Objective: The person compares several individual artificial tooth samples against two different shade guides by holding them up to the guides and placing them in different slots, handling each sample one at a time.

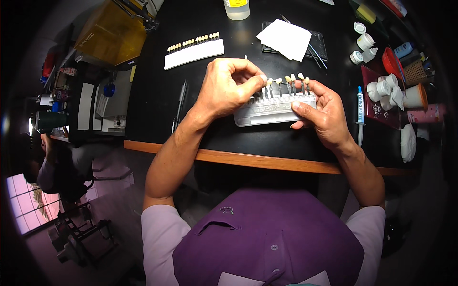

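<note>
My right hand (326,113) grips the right end of a grey tooth shade guide (267,116), thumb on its front and fingers behind. Above the black table, the holder carries a row of tooth-coloured shade tabs (279,82) on dark stems, with uneven heights and gaps. At the row's left end, my left hand (229,88) is closed, thumb and index finger pinching what appears to be a shade tab, mostly hidden by the fingers. A second shade guide (194,54), white with a full row of tabs, stands farther back on the left.
Pens (180,106) lie left of my left forearm. White paper sheets (285,39) and tweezers (315,53) rest on a dark case at the back. A clear bottle (237,10) stands behind. On the right are a blue-labelled syringe (360,112), small jars (365,42) and a dark red tray (369,76).
</note>
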A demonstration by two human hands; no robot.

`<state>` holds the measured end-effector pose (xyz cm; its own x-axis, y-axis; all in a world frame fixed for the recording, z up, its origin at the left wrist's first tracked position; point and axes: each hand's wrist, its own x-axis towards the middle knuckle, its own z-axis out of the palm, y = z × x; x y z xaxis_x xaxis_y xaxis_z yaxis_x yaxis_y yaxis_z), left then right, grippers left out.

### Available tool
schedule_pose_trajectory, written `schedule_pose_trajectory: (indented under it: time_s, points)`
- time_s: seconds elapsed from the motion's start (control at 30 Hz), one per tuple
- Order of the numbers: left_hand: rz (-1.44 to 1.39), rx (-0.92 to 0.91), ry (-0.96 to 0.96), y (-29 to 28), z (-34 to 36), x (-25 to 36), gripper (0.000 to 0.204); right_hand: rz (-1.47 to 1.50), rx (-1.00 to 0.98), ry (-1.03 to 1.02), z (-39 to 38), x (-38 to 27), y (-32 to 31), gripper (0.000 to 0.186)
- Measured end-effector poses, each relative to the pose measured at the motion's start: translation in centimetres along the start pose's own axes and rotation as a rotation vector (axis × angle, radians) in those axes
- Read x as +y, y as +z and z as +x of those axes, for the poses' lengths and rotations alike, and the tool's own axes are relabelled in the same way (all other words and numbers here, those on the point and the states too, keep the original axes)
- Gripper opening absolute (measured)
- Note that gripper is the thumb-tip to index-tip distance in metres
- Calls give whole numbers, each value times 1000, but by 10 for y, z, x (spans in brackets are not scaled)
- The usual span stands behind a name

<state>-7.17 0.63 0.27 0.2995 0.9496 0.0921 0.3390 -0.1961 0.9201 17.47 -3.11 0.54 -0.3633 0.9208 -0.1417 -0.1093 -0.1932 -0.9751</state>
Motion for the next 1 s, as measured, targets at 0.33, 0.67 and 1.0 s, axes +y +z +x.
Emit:
schedule_pose_trajectory:
  time_s: [0.33,0.67,1.0]
  points:
    - [-4,79,40,12,0,1,15,18,4,16,2,3,-2,46]
    - [-335,307,175,-10,4,-7,9,37,21,-7,-1,2,-1,44]
    - [-299,229,269,-3,4,-9,6,65,64,-72,0,-2,-8,43]
